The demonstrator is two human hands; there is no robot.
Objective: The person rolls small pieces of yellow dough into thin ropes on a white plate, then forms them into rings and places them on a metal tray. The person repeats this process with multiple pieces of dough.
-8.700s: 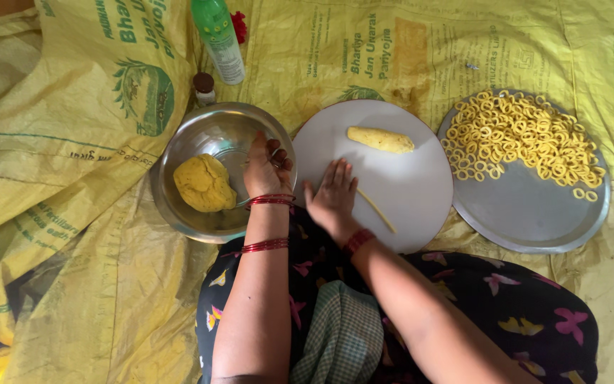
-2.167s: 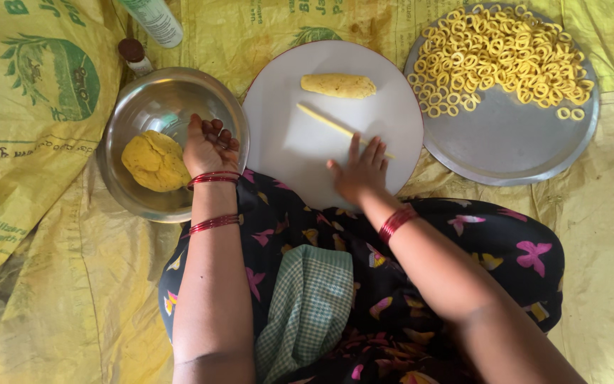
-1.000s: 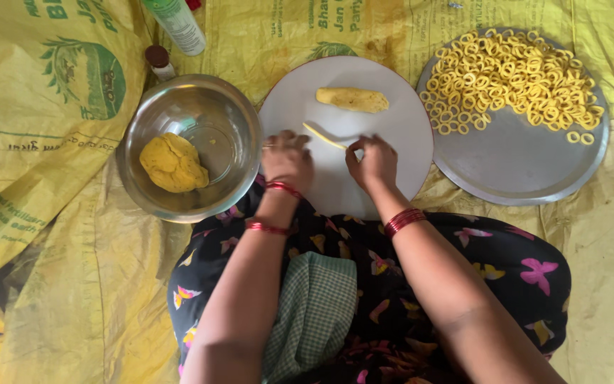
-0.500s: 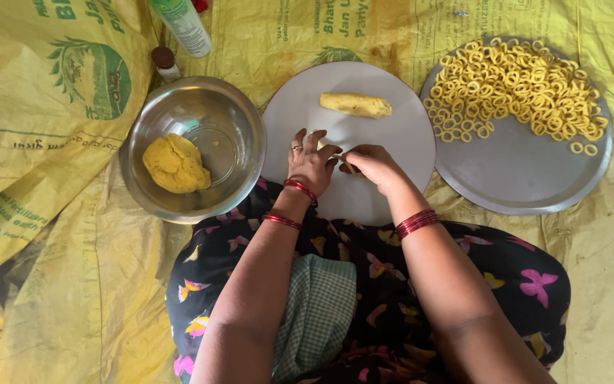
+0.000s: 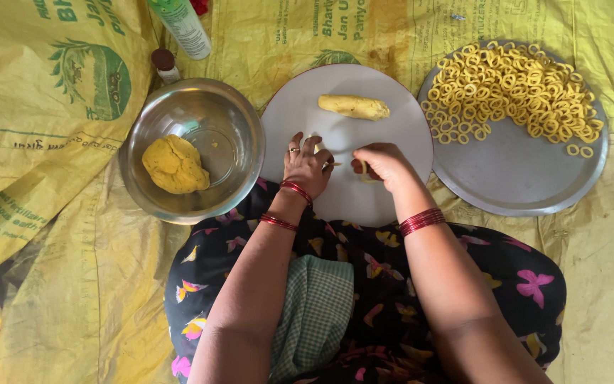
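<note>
Over the near half of the white plate (image 5: 392,85), the left hand (image 5: 305,167) and right hand (image 5: 381,162) curl inward, fingertips pinching a thin dough strand (image 5: 335,164) between them.

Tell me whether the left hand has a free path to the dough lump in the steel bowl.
Probably yes: the left hand rests beside the bowl, which is uncovered, and nothing lies between it and the dough lump.

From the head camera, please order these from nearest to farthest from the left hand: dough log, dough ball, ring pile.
From the left hand:
1. Dough log, just above on the white plate.
2. Dough ball, in the steel bowl to its left.
3. Ring pile, far right tray.
</note>
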